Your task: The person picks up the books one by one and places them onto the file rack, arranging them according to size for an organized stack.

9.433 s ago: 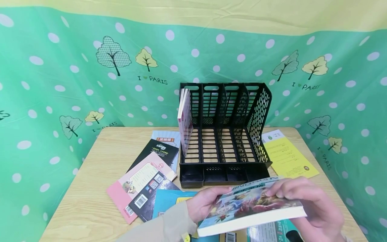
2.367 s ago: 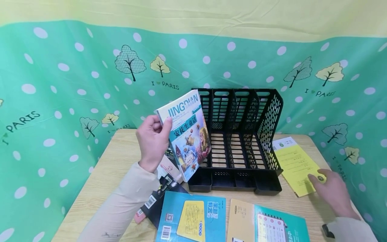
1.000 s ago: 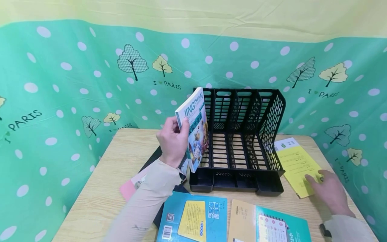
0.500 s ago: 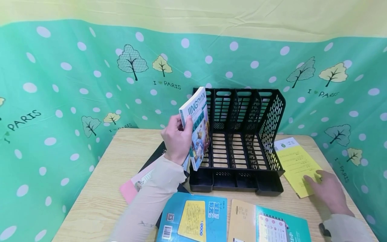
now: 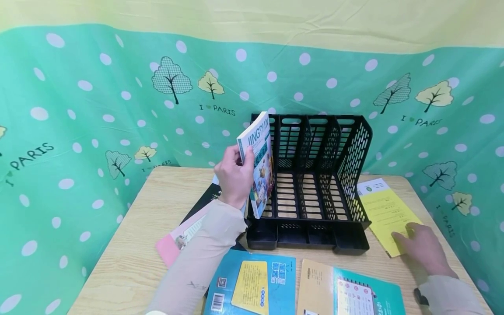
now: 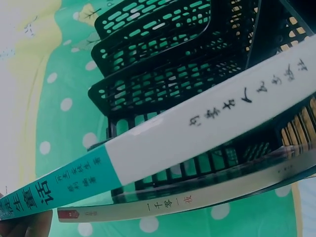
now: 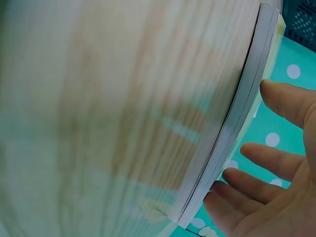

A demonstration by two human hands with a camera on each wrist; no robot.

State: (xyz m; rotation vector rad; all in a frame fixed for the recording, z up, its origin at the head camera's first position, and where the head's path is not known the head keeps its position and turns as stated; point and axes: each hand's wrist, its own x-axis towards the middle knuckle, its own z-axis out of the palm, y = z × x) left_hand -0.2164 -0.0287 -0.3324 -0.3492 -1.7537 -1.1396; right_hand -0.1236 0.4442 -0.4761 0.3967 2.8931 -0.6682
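Note:
My left hand (image 5: 235, 175) pinches a paperback book (image 5: 260, 164), upright, by its spine edge, thumb on the illustrated front cover. The book stands at the leftmost slot of the black file rack (image 5: 323, 175). In the left wrist view, its white-and-teal spine (image 6: 163, 140) runs beside a second book (image 6: 173, 201) standing in the rack; the held book hides that one in the head view. Over at the right, my right hand (image 5: 425, 247) has loosely bent fingers over the near end of a yellow book (image 5: 386, 214) lying flat. Its fingertips (image 7: 247, 148) come close to that book's edge in the right wrist view.
A blue book (image 5: 283, 284) and a tan-and-teal book (image 5: 319, 284) lie in front of the rack. Left of it, a black book (image 5: 201, 201) and a pink book (image 5: 167, 249) overlap, partly behind my left forearm. A patterned green curtain (image 5: 118, 87) hangs behind the table (image 5: 118, 253).
Both hands held the paperback book low in front at first. My left hand has since carried it up and right to the rack's leftmost slot; my right hand let go and moved to the yellow book.

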